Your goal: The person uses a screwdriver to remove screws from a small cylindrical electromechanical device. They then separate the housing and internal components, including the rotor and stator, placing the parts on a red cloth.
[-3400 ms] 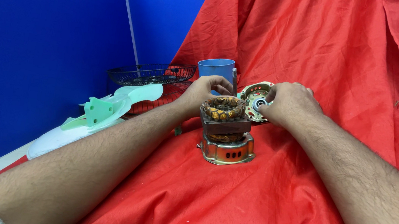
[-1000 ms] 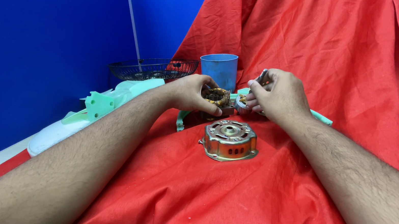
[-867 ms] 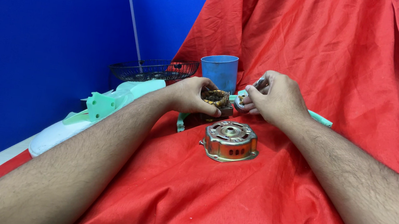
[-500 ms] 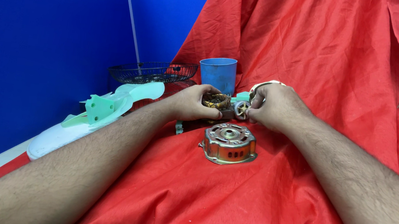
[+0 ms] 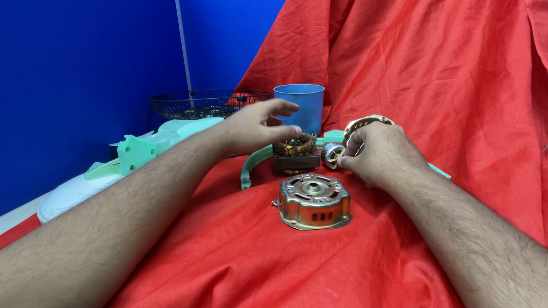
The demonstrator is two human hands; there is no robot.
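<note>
Red cloth (image 5: 371, 273) covers the table where we work. Our left hand (image 5: 253, 126) hovers with fingers spread wide just above the copper-wound stator (image 5: 295, 153), holding nothing. Our right hand (image 5: 376, 153) is closed around a small silvery rotor piece (image 5: 331, 155) just beside the stator, with a round metal cover (image 5: 366, 122) partly hidden behind the knuckles. Nearer to us lies the brass-coloured motor housing (image 5: 314, 200). Behind the stator stands a blue cup (image 5: 299, 104), with a wire fan guard (image 5: 199, 103) to its left.
</note>
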